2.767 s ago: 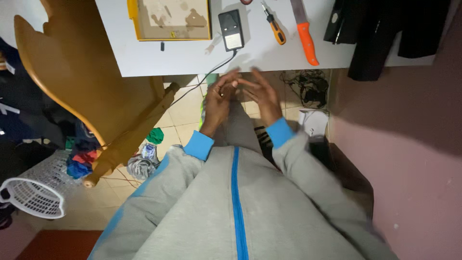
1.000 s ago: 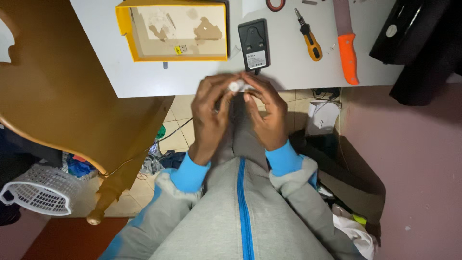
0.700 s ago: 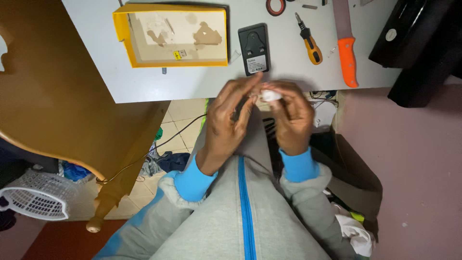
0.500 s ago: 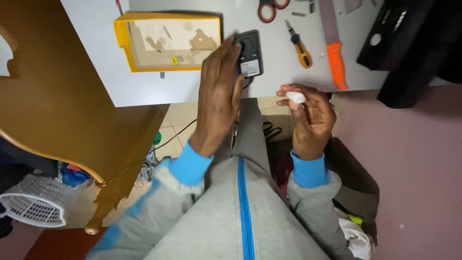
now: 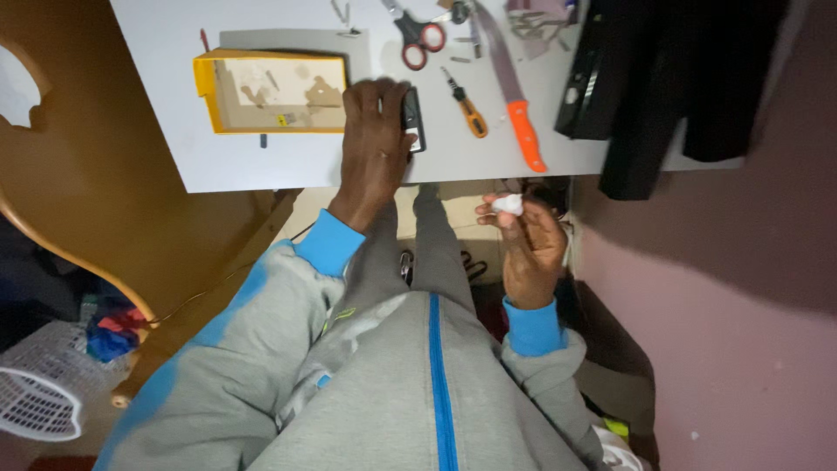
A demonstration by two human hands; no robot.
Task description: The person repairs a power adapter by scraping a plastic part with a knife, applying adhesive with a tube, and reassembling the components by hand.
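My left hand (image 5: 377, 139) lies flat on the white table (image 5: 227, 166), covering most of a small black adapter (image 5: 413, 131). Whether its fingers grip the adapter is hidden. My right hand (image 5: 528, 249) is held below the table's front edge, over my lap, with a small white lump (image 5: 508, 205) pinched between thumb and fingertips. A thin cable (image 5: 406, 264) hangs down between my knees.
A yellow tray (image 5: 205, 83) with brown scraps sits left of my left hand. To its right lie red-handled scissors (image 5: 420, 35), an orange-handled screwdriver (image 5: 468, 106) and an orange-handled knife (image 5: 521, 131). A black garment (image 5: 671, 87) covers the table's right end. A wooden chair (image 5: 78, 201) stands at left.
My hands, joined at the table edge around the white lump, have separated. The left reached forward onto the black adapter; the right kept the lump and drew back right.
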